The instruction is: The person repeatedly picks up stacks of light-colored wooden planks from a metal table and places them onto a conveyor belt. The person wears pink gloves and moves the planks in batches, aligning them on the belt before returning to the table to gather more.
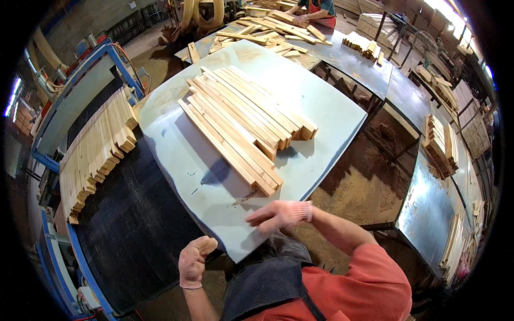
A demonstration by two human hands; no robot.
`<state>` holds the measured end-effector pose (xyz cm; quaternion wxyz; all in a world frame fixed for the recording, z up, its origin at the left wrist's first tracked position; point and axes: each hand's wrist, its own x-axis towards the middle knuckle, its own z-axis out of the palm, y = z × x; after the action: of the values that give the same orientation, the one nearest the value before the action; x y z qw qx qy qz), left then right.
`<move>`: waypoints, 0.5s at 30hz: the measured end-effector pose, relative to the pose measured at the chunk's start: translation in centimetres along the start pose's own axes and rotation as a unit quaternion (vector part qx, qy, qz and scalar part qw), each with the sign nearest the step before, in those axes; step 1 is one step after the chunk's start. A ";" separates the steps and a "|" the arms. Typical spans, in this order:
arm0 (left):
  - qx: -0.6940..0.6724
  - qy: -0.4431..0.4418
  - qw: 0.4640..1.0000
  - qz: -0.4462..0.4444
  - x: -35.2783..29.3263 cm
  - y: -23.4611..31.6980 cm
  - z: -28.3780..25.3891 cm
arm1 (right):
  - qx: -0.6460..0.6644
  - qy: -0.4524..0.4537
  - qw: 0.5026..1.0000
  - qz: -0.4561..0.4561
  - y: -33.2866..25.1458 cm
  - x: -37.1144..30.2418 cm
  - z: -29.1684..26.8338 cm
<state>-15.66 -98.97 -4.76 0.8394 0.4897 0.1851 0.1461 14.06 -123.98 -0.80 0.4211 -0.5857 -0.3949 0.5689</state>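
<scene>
My right hand point(279, 215), in a pale knit glove, hovers over the near corner of a light blue-grey tabletop point(182, 176). Its fingers are stretched out and hold nothing. The left hand point(196, 260), gloved too, is beside the table's near left edge, fingers bent together with nothing visible in them. Beyond my right hand, a stack of pale wooden strips point(235, 123) lies slantwise on the tabletop, their near ends uneven. Neither hand touches the strips.
To the left, a blue-framed machine has a black conveyor belt point(134, 235) bearing a row of wooden strips point(99, 152). Metal-topped tables point(433, 203) with more strips stand right. At the far end, a person in a red apron point(316, 13) handles loose boards point(273, 32).
</scene>
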 end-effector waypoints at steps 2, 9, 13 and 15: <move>-0.018 -0.012 1.000 -0.001 3.3 -0.9 0.8 | 0.007 0.039 0.999 0.034 1.8 -2.6 -2.9; 0.224 0.033 0.971 0.074 18.2 -2.1 9.6 | -0.116 0.056 0.992 -0.012 2.2 1.8 -10.0; 0.326 0.041 0.934 0.140 25.4 -4.3 11.1 | -0.089 0.080 0.990 -0.074 2.2 5.5 -12.3; 0.305 0.055 0.943 0.122 27.0 -4.5 12.5 | -0.074 0.093 0.992 -0.047 1.1 6.2 -12.9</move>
<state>14.28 -99.23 -7.53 0.6145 0.7321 0.2050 0.2108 27.13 -119.12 -3.96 0.4375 -0.6464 -0.4225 0.4607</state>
